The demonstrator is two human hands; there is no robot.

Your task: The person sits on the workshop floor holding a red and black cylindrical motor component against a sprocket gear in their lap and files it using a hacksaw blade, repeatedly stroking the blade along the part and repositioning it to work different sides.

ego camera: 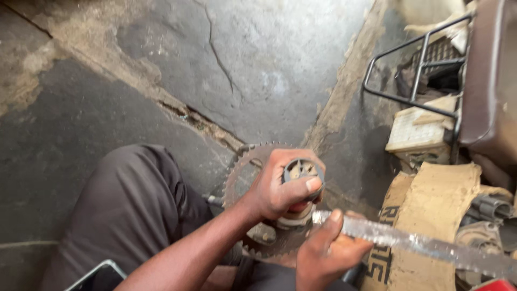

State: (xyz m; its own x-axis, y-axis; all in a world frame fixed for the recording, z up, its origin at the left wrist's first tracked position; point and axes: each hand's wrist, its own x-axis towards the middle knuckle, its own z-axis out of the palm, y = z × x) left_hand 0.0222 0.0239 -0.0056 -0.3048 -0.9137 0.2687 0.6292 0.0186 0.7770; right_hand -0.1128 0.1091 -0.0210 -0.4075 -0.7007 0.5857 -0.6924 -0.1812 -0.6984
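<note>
Seen from above, a person crouches over a cracked grey stone floor, one knee in dark trousers at 8 o'clock. At the centre, slightly toward 5 o'clock, the left hand is wrapped tightly around a round metal hub that sits on a toothed sprocket; the thumb presses across the hub's front, and the sprocket's teeth curve out from behind the hand toward 9 o'clock and below the wrist toward 6 o'clock. Just below, at 5 o'clock, the right hand is closed around the near end of a long, shiny metal bar, which runs away from the hub toward 4 o'clock, its far end blurred. The two hands are almost touching, the bar's end meeting the base of the hub. At 3 o'clock lie torn cardboard, a black wire rack and a pale ribbed block.
</note>
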